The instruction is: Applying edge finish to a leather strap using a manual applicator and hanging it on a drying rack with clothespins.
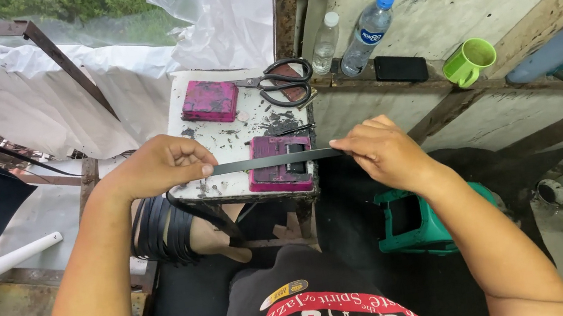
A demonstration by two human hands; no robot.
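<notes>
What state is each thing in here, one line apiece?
black strip: pulled straight between both hands
left hand: pinching the strip's end
right hand: pinching the other end
scissors: lying flat, blades shut
blue-capped bottle: capped, leaning
green mug: tipped on its side

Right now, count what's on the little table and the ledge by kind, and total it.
Pink blocks: 2
Scissors: 1
Plastic bottles: 2
Black phone: 1
Green mug: 1
Black strip held between both hands: 1
Total: 8
</notes>
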